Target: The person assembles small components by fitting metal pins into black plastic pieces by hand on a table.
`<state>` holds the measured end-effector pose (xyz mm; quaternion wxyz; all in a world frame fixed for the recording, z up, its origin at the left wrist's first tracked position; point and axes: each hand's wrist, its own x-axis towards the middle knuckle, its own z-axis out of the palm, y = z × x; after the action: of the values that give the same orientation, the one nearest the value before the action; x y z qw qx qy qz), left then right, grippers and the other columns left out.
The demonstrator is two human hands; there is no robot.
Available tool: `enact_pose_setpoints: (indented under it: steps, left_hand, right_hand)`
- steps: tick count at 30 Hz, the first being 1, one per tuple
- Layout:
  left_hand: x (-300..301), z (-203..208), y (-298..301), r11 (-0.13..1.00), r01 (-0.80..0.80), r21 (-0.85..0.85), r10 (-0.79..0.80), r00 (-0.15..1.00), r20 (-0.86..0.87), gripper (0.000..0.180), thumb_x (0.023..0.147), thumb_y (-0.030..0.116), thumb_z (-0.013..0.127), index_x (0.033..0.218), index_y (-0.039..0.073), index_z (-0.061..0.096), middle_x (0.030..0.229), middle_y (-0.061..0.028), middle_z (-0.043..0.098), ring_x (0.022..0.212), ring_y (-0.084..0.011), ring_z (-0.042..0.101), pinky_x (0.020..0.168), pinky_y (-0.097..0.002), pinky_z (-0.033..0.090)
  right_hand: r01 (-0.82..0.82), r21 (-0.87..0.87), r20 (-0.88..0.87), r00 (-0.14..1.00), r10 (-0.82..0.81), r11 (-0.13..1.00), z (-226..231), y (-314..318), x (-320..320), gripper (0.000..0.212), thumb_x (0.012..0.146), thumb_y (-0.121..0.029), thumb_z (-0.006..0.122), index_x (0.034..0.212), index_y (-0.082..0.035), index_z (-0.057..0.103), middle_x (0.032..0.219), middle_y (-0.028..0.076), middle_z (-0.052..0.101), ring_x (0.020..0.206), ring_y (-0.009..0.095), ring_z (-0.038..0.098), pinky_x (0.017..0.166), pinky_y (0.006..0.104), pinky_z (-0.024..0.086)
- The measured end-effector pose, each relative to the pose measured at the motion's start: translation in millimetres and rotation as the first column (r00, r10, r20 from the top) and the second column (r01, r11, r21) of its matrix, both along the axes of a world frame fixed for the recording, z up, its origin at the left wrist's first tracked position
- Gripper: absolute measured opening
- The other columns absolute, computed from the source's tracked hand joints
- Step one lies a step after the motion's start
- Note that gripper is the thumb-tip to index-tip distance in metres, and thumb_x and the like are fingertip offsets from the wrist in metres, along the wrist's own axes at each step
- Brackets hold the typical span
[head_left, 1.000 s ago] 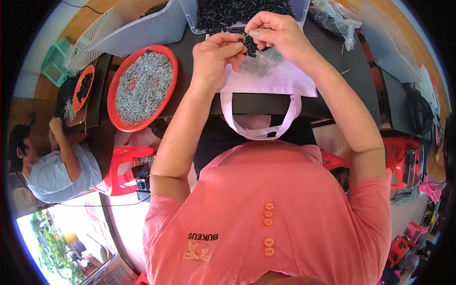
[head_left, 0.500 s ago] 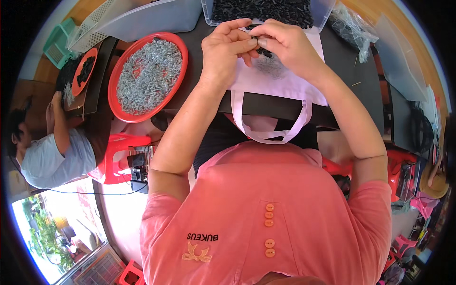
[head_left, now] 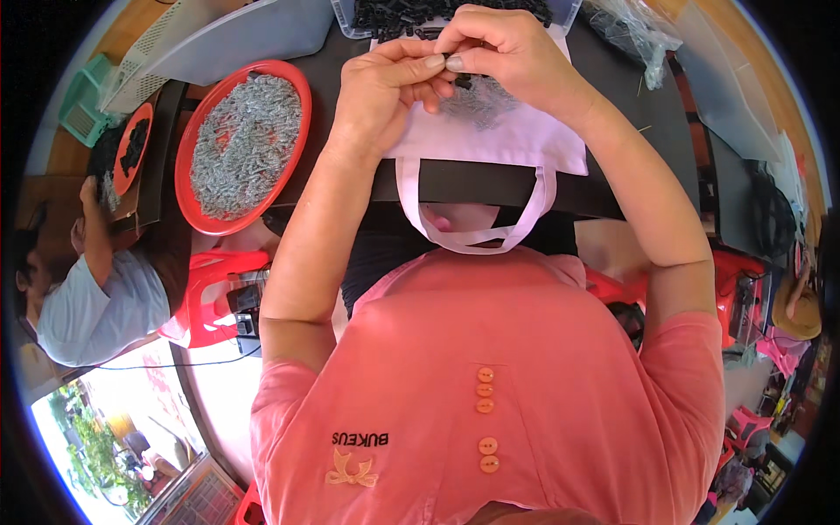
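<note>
Our left hand and right hand meet above the pale lilac cloth tote bag, thumbs and forefingers pinched, remaining left fingers loosely curled. Beyond the bag, the clear plastic bin contains many black pieces. Left of it, the round red plastic tray is well stocked with small silvery pieces. On it lies a fine silvery heap. We judge much work remains. One tiny black part sits between both hands' fingertips; we cannot tell its completion.
</note>
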<state>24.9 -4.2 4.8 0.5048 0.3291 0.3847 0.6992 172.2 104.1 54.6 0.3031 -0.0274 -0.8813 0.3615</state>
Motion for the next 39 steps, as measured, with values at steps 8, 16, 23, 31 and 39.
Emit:
enact_pose_setpoints:
  steps: [8, 16, 23, 31, 39]
  left_hand:
    - [-3, -1, -3, 1.0, 0.022, 0.019, -0.023, 0.996, 0.089, 0.011, 0.088, 0.001, 0.061, 0.095, -0.008, 0.063, 0.082, -0.0152, 0.067, 0.065, -0.0173, 0.062, 0.051, -0.0252, 0.046]
    - [-4, -1, -1, 1.0, 0.011, -0.007, -0.011, 0.996, 0.094, 0.015, 0.089, 0.002, 0.059, 0.099, -0.008, 0.063, 0.082, -0.0129, 0.065, 0.065, -0.0167, 0.061, 0.051, -0.0263, 0.045]
    - [-4, -4, -1, 0.999, -0.033, -0.033, 0.035, 0.999, 0.038, 0.014, 0.088, 0.001, 0.06, 0.099, -0.006, 0.064, 0.082, -0.0119, 0.065, 0.064, -0.0154, 0.061, 0.049, -0.025, 0.046]
    - [0, -3, -1, 0.995, -0.083, -0.059, 0.082, 0.996, -0.024, 0.013, 0.086, 0.0, 0.062, 0.098, -0.006, 0.064, 0.081, -0.0114, 0.066, 0.062, -0.0153, 0.063, 0.046, -0.0245, 0.047]
    - [0, -4, -1, 0.995, -0.089, -0.041, 0.087, 0.995, -0.051, 0.011, 0.086, -0.001, 0.063, 0.096, -0.006, 0.064, 0.08, -0.0111, 0.066, 0.063, -0.015, 0.063, 0.045, -0.0245, 0.047]
  right_hand:
    - [0.296, 0.024, 0.195, 0.935, -0.294, 0.955, 9, 62, 33, 0.008, 0.076, -0.002, 0.067, 0.083, 0.001, 0.067, 0.076, 0.009, 0.067, 0.071, 0.014, 0.063, 0.064, 0.0258, 0.049]
    - [0.364, 0.589, 0.202, 0.798, -0.568, 0.722, -37, 77, 34, 0.016, 0.082, -0.017, 0.061, 0.095, -0.01, 0.068, 0.09, 0.008, 0.066, 0.08, 0.028, 0.065, 0.072, 0.0394, 0.05]
    - [0.437, 0.702, 0.177, 0.657, -0.733, 0.562, -55, 80, 20, 0.014, 0.08, -0.019, 0.063, 0.089, -0.008, 0.066, 0.093, 0.009, 0.067, 0.084, 0.033, 0.065, 0.073, 0.0451, 0.05]
    - [0.437, 0.615, 0.322, 0.621, -0.714, 0.657, -44, 75, 20, 0.013, 0.078, -0.017, 0.064, 0.088, -0.008, 0.065, 0.092, 0.012, 0.066, 0.084, 0.034, 0.064, 0.071, 0.0464, 0.049]
    - [0.416, 0.747, 0.199, 0.604, -0.772, 0.518, -51, 76, 23, 0.011, 0.079, -0.011, 0.058, 0.085, -0.007, 0.066, 0.092, 0.011, 0.061, 0.083, 0.033, 0.064, 0.069, 0.0447, 0.05]
